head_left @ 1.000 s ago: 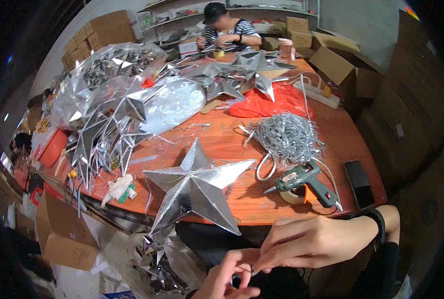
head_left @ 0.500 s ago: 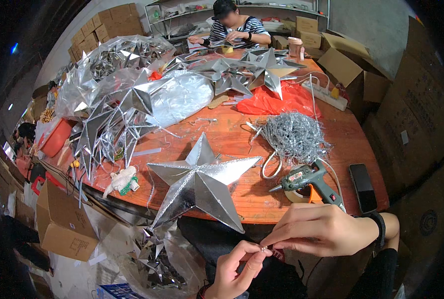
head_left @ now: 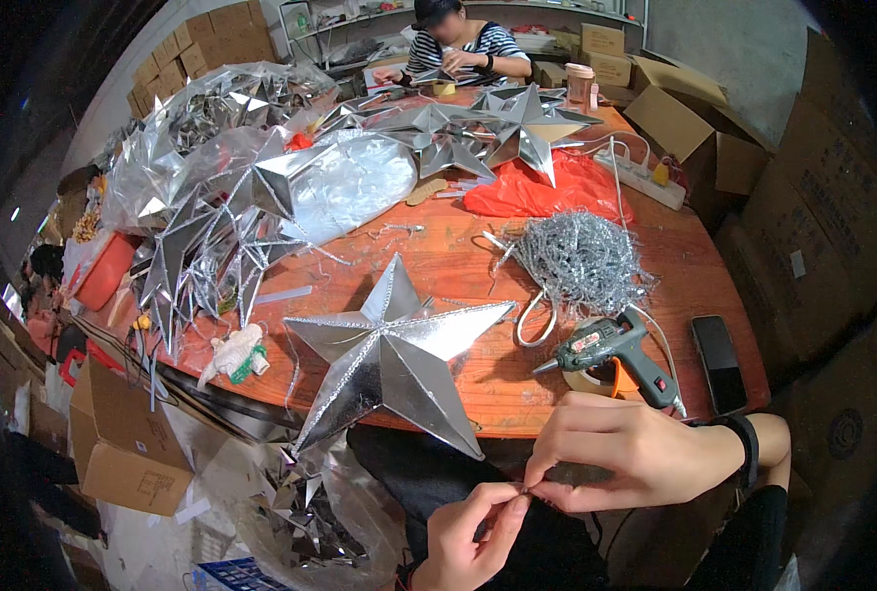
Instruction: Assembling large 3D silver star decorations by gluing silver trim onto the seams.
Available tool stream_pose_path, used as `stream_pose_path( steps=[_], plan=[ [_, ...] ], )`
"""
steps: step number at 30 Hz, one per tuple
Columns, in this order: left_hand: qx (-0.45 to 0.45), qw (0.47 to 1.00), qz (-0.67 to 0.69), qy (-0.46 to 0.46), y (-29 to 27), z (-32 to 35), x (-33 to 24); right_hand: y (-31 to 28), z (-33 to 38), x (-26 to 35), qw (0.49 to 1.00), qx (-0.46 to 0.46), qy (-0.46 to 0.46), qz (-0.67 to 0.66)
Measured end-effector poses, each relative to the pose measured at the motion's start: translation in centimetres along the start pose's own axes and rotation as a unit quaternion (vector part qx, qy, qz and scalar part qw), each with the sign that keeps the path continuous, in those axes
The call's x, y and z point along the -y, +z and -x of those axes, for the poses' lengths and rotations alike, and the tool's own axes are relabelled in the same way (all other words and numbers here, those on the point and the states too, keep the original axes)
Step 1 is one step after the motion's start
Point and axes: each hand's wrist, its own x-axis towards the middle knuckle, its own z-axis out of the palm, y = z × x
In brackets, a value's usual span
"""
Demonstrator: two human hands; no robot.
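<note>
My left hand (head_left: pixel 470 537) and my right hand (head_left: pixel 628 455) meet fingertip to fingertip above my lap, just off the table's near edge. Both pinch at something tiny between them, too small and covered to name. In front of them a large silver five-pointed star (head_left: pixel 387 366) lies on the wooden table (head_left: pixel 448 258), with beaded trim along some ridges and one point overhanging the edge. Right of the star, a dark green glue gun (head_left: pixel 611 350) rests by a roll of tape (head_left: pixel 584 382). Behind it sits a tangled heap of silver tinsel garland (head_left: pixel 584 261).
A black phone (head_left: pixel 717 364) lies at the right edge. A red plastic bag (head_left: pixel 547 187), power strip (head_left: pixel 645 177) and more silver stars (head_left: pixel 522 133) are farther back. Bagged stars (head_left: pixel 217 113) crowd the left. A co-worker (head_left: pixel 463 49) sits opposite. An open carton (head_left: pixel 128 438) stands lower left.
My hands stay pinched together, with the right fingertips shifted slightly. The small shiny bit visible between the fingers before is now mostly covered. The view has tilted slightly; the table things lie unmoved.
</note>
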Motion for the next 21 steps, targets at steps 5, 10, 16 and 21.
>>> stream_pose_path(
  steps=[5,10,16,21],
  plan=[
    [0.013,0.999,0.031,0.016,0.1,-0.4,-0.4,0.0,-0.5,0.1,1.000,0.026,-0.001,0.014],
    [0.106,0.992,-0.064,0.008,-0.9,-0.6,-0.9,-1.0,-1.5,0.5,0.999,0.054,-0.001,-0.003],
    [0.080,0.989,0.056,0.110,-0.1,0.3,0.2,-3.6,-5.9,0.7,0.998,0.060,-0.016,0.027],
    [0.117,0.992,0.036,0.043,-1.5,1.1,0.2,-3.6,-11.1,-1.5,0.994,0.079,-0.049,0.058]
  ],
)
